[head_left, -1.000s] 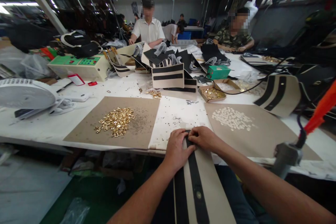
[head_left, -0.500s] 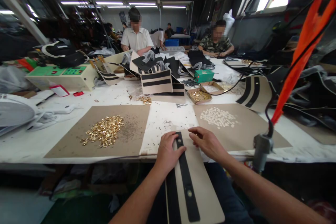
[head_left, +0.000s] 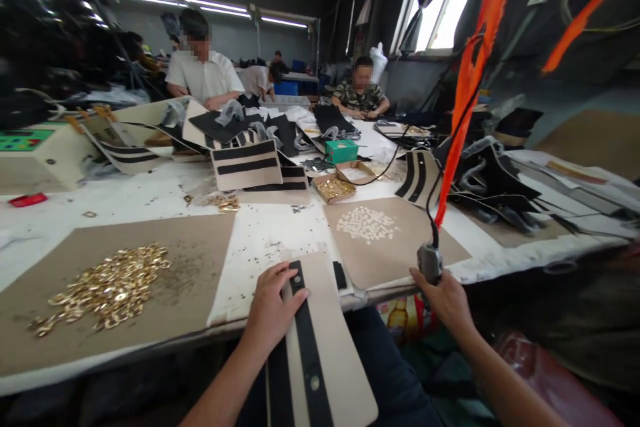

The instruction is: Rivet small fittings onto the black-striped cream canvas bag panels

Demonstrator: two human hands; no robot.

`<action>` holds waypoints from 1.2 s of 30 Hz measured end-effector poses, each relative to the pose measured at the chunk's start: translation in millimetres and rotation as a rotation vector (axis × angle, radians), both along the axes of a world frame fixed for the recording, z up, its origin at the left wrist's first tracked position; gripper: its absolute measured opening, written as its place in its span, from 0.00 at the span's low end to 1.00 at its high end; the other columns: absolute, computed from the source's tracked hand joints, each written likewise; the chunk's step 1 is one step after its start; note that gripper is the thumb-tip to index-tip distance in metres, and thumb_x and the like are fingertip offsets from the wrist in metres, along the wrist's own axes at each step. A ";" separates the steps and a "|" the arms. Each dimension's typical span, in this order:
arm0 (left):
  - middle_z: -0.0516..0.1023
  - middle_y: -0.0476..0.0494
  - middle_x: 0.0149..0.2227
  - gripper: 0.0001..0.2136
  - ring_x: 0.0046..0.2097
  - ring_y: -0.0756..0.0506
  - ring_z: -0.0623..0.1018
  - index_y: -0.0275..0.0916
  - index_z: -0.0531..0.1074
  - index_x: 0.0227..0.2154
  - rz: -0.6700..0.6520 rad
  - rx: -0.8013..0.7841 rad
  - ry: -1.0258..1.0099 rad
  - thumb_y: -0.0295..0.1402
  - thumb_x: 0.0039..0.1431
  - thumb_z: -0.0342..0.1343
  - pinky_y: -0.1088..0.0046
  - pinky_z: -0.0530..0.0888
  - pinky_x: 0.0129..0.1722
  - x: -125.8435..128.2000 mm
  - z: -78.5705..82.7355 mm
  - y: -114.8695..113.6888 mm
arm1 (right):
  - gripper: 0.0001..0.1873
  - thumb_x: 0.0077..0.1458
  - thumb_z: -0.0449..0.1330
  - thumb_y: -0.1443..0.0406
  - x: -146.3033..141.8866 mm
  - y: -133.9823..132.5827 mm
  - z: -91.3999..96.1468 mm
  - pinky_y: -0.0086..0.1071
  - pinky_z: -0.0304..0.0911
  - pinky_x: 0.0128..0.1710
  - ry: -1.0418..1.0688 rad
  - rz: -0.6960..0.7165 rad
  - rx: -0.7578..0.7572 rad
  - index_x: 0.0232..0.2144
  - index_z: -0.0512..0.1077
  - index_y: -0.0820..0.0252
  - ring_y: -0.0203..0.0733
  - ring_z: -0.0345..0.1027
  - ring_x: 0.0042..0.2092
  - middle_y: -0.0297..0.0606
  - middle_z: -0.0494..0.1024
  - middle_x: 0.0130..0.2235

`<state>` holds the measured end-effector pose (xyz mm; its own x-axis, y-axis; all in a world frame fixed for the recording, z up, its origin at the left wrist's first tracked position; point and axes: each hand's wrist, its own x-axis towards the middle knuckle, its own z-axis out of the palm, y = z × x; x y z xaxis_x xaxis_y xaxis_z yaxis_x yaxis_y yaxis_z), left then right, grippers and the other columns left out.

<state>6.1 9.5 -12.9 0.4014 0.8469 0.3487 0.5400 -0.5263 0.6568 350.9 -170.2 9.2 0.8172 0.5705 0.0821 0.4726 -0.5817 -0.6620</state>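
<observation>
My left hand (head_left: pixel 274 300) grips the far end of a beige panel (head_left: pixel 336 333), thumb on top near a black strip (head_left: pixel 306 340) that runs along it. Two round metal pieces show on this strip, one beside my thumb and one lower down. The panel's far end rests at the table edge and its near end reaches over my lap. On the right, my right hand (head_left: pixel 445 297) is closed around a grey corded power tool (head_left: pixel 430 261), which hangs from an orange strap (head_left: pixel 463 107). The tool's lower end is hidden by the hand.
Gold metal fittings (head_left: pixel 117 283) lie piled on a brown sheet at left. Small whitish discs (head_left: pixel 367 223) lie on another sheet, near a cardboard box (head_left: pixel 334 188) of gold parts. Stacked panels (head_left: pixel 246 165) stand further back. Two people work across the table.
The view has turned right. My right hand has moved away from the panel's far end to the hanging tool and closed on it. My left hand keeps its hold on the panel.
</observation>
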 end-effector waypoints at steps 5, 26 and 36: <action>0.77 0.40 0.56 0.15 0.59 0.36 0.74 0.42 0.79 0.45 0.019 -0.035 0.002 0.34 0.54 0.67 0.49 0.71 0.62 1.7 5.4 -8.2 | 0.25 0.52 0.63 0.44 -41.1 25.2 36.7 0.40 0.68 0.43 0.218 0.099 0.271 0.35 0.78 0.59 0.57 0.75 0.45 0.46 0.81 0.38; 0.78 0.40 0.52 0.16 0.57 0.37 0.74 0.42 0.81 0.44 0.010 -0.119 -0.064 0.30 0.51 0.72 0.53 0.71 0.60 2.8 10.3 -6.0 | 0.18 0.54 0.70 0.56 -197.0 178.6 38.8 0.31 0.62 0.25 0.710 0.766 0.670 0.25 0.70 0.60 0.36 0.63 0.25 0.33 0.70 0.24; 0.78 0.40 0.53 0.16 0.58 0.37 0.74 0.44 0.81 0.45 -0.002 -0.143 -0.072 0.30 0.51 0.71 0.52 0.70 0.61 2.7 10.3 -4.9 | 0.16 0.56 0.68 0.60 -197.1 178.9 36.2 0.32 0.60 0.25 0.673 0.843 0.717 0.25 0.67 0.58 0.36 0.62 0.24 0.31 0.68 0.24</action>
